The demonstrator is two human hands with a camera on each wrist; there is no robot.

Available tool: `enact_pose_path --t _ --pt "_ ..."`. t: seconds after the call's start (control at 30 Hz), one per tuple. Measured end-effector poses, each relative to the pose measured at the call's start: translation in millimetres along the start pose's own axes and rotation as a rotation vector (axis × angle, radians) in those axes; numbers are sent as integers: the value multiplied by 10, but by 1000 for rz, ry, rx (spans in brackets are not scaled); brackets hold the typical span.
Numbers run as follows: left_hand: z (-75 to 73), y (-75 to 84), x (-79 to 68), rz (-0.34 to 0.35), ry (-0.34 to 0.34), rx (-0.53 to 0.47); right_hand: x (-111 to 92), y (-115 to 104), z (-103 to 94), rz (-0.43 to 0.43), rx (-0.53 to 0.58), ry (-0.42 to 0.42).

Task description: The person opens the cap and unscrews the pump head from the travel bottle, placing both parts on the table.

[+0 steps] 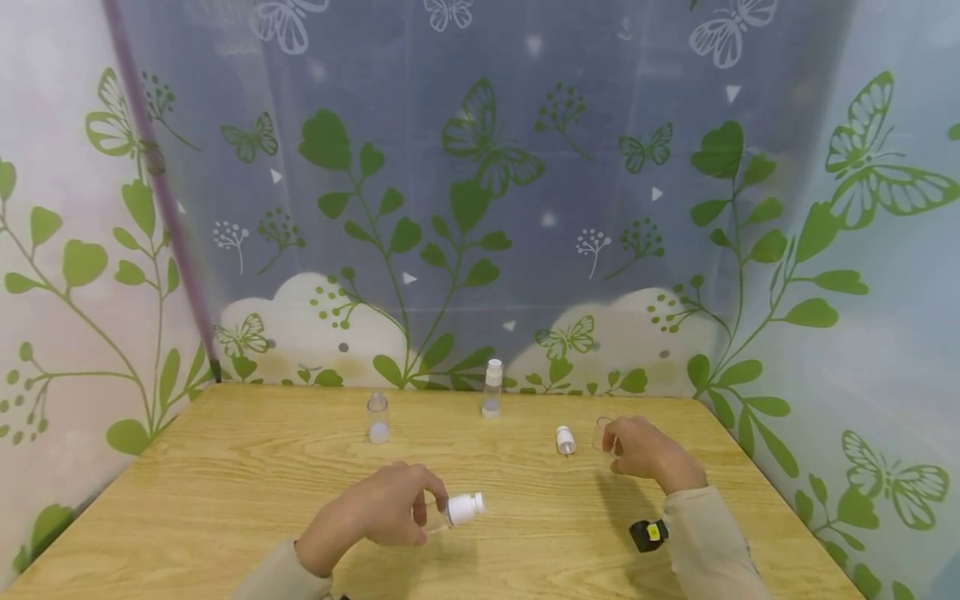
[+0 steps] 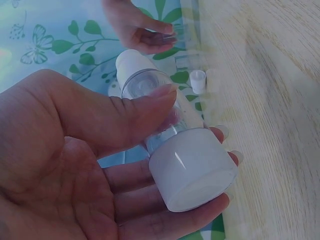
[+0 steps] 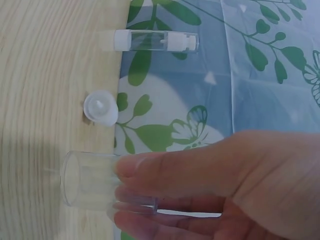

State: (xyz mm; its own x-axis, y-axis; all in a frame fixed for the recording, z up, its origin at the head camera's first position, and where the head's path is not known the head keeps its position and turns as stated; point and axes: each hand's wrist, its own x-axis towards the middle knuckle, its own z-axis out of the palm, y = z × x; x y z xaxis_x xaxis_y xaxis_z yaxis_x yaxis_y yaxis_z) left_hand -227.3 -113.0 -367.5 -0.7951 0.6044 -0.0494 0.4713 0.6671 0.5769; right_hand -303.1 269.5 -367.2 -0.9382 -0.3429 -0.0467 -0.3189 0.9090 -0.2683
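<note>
My left hand (image 1: pixel 390 504) grips a small pump bottle with a clear body, a white top (image 1: pixel 465 508) and a thick white base (image 2: pixel 192 170). In the left wrist view the thumb lies across the clear body, with the fingers underneath. The bottle is tilted on its side above the table, its white top pointing right. On the right, my right hand (image 1: pixel 641 450) has its thumb and fingers around one end of a clear, hollow cap (image 3: pixel 85 180). Just left of that cap, a small white pump head (image 1: pixel 566 440) sits on the table.
Toward the back of the wooden table (image 1: pixel 247 467) stand an upright bottle with a white top (image 1: pixel 492 390) and, farther left, a clear container with a whitish bottom (image 1: pixel 378 421). A black device with a yellow label (image 1: pixel 647 535) is beside the right sleeve. Patterned curtains (image 1: pixel 420 208) surround the table.
</note>
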Motion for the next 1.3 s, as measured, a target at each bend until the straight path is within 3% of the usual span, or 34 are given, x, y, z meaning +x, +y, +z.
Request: enact_pose_path --t 0.53,1.3 --pt "-48 22 25 -40 -21 -12 40 54 -1 37 36 -35" --pt "-45 41 5 -33 -18 -6 19 57 47 46 50 -56"
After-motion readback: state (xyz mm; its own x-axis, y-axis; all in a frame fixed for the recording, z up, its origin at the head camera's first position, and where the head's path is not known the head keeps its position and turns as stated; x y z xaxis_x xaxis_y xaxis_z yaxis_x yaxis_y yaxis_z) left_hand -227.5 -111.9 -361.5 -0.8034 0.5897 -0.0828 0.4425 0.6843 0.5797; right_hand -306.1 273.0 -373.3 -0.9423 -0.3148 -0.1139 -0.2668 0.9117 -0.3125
